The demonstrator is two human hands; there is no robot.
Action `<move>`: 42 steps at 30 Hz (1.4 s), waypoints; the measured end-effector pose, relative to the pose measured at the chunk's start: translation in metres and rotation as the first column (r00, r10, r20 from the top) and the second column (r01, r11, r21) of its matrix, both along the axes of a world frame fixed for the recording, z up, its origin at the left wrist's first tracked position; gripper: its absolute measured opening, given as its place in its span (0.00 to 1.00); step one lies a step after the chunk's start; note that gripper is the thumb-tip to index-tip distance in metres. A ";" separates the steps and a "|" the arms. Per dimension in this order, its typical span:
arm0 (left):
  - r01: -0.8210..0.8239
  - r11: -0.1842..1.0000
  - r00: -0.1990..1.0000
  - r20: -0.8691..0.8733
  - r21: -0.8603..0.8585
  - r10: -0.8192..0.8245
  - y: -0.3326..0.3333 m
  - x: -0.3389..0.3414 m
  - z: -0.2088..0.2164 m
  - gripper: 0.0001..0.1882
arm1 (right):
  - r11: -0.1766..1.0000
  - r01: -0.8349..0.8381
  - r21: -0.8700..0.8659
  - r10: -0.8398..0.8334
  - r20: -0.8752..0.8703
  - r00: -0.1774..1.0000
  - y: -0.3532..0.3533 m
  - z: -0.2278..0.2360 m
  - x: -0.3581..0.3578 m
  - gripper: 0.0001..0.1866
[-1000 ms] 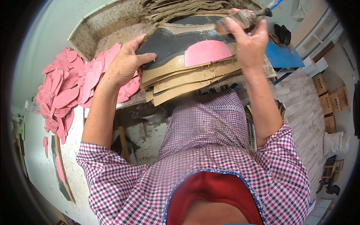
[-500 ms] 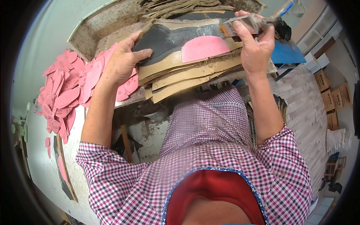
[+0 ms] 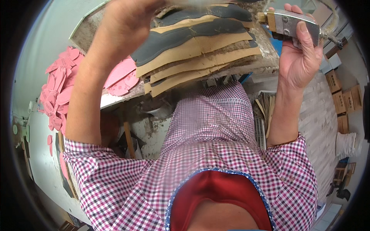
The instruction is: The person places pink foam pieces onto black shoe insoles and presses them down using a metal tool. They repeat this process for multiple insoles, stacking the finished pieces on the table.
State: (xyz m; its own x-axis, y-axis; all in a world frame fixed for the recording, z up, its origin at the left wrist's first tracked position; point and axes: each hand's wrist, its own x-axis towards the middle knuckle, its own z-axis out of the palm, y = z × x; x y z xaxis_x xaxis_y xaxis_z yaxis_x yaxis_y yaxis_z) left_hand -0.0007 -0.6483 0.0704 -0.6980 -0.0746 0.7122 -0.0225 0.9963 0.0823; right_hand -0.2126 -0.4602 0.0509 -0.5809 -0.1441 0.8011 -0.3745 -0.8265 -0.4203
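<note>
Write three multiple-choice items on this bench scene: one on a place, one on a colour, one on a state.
1. Where does the heap of pink cutouts lie?
A. left of the stack
B. right of the stack
C. on the floor

2. What colours are the sheets in the stack of shaped sheets?
A. white and green
B. tan and dark grey
C. all pink

3. What is the right hand doing?
A. resting open
B. gripping a metal tool
C. holding a box

Answers:
1 A, the heap sits at the bench's left end.
2 B, tan and dark layers alternate.
3 B, its fingers wrap the tool.
</note>
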 end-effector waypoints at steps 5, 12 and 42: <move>-0.018 0.967 0.972 0.223 -0.255 0.077 0.006 0.016 -0.079 0.22 | 0.959 -0.211 0.187 0.208 0.038 0.977 0.009 -0.020 0.009 0.22; -0.039 0.985 0.995 0.081 -0.171 0.053 0.011 0.013 -0.085 0.12 | 0.857 -0.405 0.318 0.413 0.046 0.910 -0.030 -0.048 0.026 0.19; 0.015 0.947 0.999 0.043 -0.320 -0.001 0.024 0.016 -0.093 0.10 | 0.880 -0.147 0.451 0.228 -0.131 0.965 -0.055 -0.016 0.018 0.19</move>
State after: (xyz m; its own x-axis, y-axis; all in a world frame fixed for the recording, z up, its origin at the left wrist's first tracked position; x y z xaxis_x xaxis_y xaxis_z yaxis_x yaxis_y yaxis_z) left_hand 0.0157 -0.6239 -0.0222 -0.7270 0.1577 0.6682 -0.0114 0.9704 -0.2414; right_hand -0.1947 -0.5148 0.0349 -0.3648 -0.5924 0.7183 -0.3312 -0.6385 -0.6947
